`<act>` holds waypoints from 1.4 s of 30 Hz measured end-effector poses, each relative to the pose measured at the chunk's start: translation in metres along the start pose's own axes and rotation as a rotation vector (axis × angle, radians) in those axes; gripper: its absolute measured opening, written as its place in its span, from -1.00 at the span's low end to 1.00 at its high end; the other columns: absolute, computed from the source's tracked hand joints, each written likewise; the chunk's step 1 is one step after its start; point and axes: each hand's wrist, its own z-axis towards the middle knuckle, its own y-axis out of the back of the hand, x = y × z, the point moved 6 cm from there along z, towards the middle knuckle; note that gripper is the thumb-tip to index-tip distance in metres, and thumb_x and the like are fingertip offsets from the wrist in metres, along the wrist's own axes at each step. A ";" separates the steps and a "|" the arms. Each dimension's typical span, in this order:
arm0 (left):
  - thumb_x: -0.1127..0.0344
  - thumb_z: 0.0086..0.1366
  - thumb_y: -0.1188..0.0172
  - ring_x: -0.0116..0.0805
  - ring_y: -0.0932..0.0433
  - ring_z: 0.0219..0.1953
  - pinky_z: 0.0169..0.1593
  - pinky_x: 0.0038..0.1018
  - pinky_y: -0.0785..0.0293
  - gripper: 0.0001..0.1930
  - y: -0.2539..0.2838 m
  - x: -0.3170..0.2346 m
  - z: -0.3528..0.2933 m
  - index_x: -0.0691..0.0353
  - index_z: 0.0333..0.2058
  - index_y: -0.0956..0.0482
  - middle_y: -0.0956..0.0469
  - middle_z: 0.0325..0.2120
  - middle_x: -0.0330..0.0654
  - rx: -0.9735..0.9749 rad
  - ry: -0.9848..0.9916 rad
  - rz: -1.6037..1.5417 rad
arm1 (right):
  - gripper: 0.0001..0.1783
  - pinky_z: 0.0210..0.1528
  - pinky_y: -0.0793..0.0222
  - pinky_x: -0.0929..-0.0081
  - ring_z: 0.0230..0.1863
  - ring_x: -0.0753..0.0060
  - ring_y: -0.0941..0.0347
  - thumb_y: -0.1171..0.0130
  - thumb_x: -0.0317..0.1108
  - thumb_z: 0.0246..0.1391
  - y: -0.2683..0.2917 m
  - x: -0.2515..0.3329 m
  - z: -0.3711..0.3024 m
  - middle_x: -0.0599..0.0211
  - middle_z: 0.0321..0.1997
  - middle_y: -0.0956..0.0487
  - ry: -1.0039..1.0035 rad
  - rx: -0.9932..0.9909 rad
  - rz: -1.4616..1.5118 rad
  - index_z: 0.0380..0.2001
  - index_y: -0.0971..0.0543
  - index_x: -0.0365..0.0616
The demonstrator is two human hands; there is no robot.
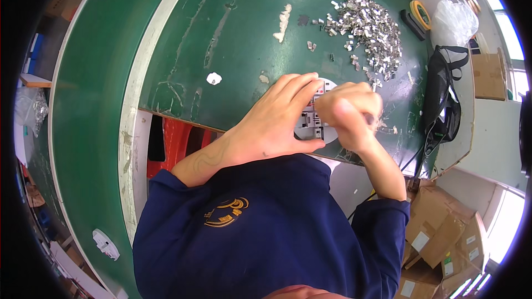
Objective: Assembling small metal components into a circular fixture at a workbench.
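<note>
A round white plastic piece (328, 134) with small metal and coloured fittings inside lies at the near edge of the green table, partly covered by both hands. My left hand (271, 116) holds it from the left, the thumb at its near rim and the fingers at its far rim. Over its right side, my right hand (349, 111) is closed in a fist. Whatever the fist holds is hidden; a small dark spot shows by its outer side. Beyond this hand spreads a pile of small shiny metal clips (371, 33).
On the right lie a black bag (443, 97), a clear plastic bag (455, 16) and a yellow tape roll (421, 14). A small white piece (214, 78) rests left on the table. Along the left, a green belt (88, 149) carries a white housing (105, 245). Cardboard boxes (443, 227) stand lower right.
</note>
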 end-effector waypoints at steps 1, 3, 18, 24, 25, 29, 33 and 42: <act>0.03 -0.03 -0.47 0.07 -0.20 0.28 0.33 -0.15 -0.18 -0.05 0.000 0.001 0.001 0.46 0.22 -0.22 -0.25 0.21 0.15 0.000 0.001 0.002 | -0.50 -0.68 -0.16 0.39 -0.79 0.35 -0.21 0.05 -0.27 0.18 0.001 0.000 0.000 0.25 -0.82 -0.29 0.007 0.001 -0.004 -0.82 -0.16 -0.12; 0.04 -0.03 -0.48 0.08 -0.18 0.29 0.33 -0.15 -0.18 -0.05 0.002 0.001 0.001 0.44 0.23 -0.22 -0.23 0.23 0.13 0.007 0.004 0.000 | -0.49 -0.69 -0.10 0.41 -0.80 0.38 -0.14 0.06 -0.27 0.18 0.003 -0.003 -0.003 0.30 -0.84 -0.24 -0.009 -0.039 0.096 -0.83 -0.13 -0.11; 0.02 -0.09 -0.52 0.17 -0.12 0.32 0.35 -0.09 -0.12 0.09 -0.008 -0.004 -0.002 0.50 0.27 -0.10 -0.14 0.26 0.23 0.034 -0.040 0.177 | -0.53 -0.65 0.06 0.55 -0.69 0.63 -0.03 0.12 -0.32 0.35 0.005 -0.006 -0.008 0.42 -0.73 -0.21 -0.179 -0.382 0.426 -0.70 -0.21 -0.13; 0.08 -0.14 -0.54 0.16 -0.18 0.27 0.33 -0.11 -0.14 0.08 -0.005 -0.005 -0.001 0.48 0.25 -0.12 -0.19 0.20 0.19 0.011 -0.041 0.158 | -0.50 -0.68 0.14 0.53 -0.73 0.61 0.11 0.17 -0.28 0.38 0.001 -0.002 0.005 0.45 -0.76 -0.10 -0.148 -0.379 0.197 -0.71 -0.12 -0.07; 0.09 -0.15 -0.54 0.15 -0.19 0.25 0.33 -0.11 -0.15 0.07 -0.003 -0.007 -0.003 0.48 0.25 -0.13 -0.20 0.19 0.18 0.005 -0.030 0.146 | -0.50 -0.68 0.14 0.53 -0.73 0.61 0.11 0.17 -0.28 0.38 -0.001 0.002 0.007 0.45 -0.76 -0.10 -0.130 -0.367 0.203 -0.71 -0.12 -0.07; 0.14 -0.17 -0.56 0.09 -0.23 0.23 0.28 -0.15 -0.23 0.04 0.043 -0.007 -0.017 0.40 0.25 -0.18 -0.27 0.17 0.13 -0.149 0.141 0.301 | -0.54 -0.68 0.06 0.54 -0.72 0.69 -0.04 0.12 -0.38 0.38 0.006 0.018 0.008 0.49 -0.74 -0.23 0.040 -0.408 0.580 -0.69 -0.27 -0.19; 0.10 -0.22 -0.55 0.16 -0.33 0.12 0.23 -0.11 -0.27 0.02 0.126 0.018 -0.051 0.43 0.19 -0.24 -0.40 0.04 0.19 -0.505 0.411 0.526 | -0.53 -0.69 0.07 0.55 -0.74 0.71 -0.05 0.06 -0.41 0.35 0.007 0.032 0.000 0.52 -0.76 -0.25 0.063 -0.426 0.535 -0.72 -0.28 -0.19; -0.07 0.09 -0.38 0.20 -0.27 0.23 0.26 0.21 -0.08 -0.08 0.204 0.080 -0.116 0.45 0.24 -0.21 -0.24 0.21 0.27 -1.006 0.887 1.117 | -0.55 -0.69 0.02 0.54 -0.76 0.60 -0.15 0.01 -0.58 0.21 -0.019 0.045 -0.018 0.35 -0.78 -0.32 0.011 -0.160 -0.170 -0.79 -0.25 -0.22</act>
